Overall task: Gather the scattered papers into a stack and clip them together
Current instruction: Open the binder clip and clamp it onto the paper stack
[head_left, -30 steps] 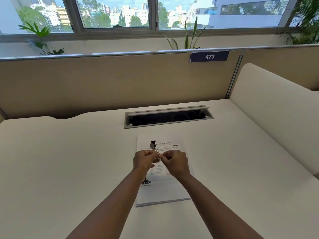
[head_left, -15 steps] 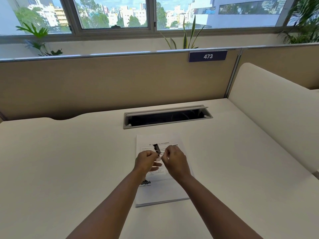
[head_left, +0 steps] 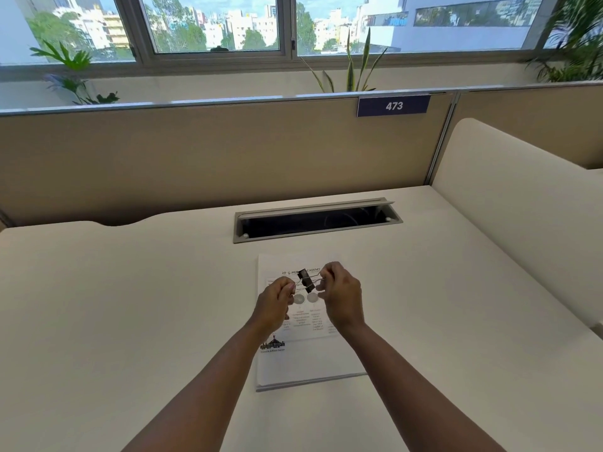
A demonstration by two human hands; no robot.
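A neat stack of printed papers (head_left: 303,363) lies flat in the middle of the white desk (head_left: 130,305). Above its upper half I hold a small black binder clip (head_left: 306,280) in the air. My left hand (head_left: 275,305) pinches one wire handle and my right hand (head_left: 341,296) pinches the other, so the handles are spread apart to either side. The clip does not touch the papers. My hands and forearms hide part of the print on the top sheet.
A grey cable slot (head_left: 318,220) with its lid open sits in the desk just behind the papers. A beige partition with a "473" label (head_left: 393,106) closes off the back. A rounded white divider (head_left: 509,197) rises on the right.
My hands have drawn slightly apart and the clip's handles have spread sideways. The black clip has tilted and dropped lower between my hands, from standing above my fingers.
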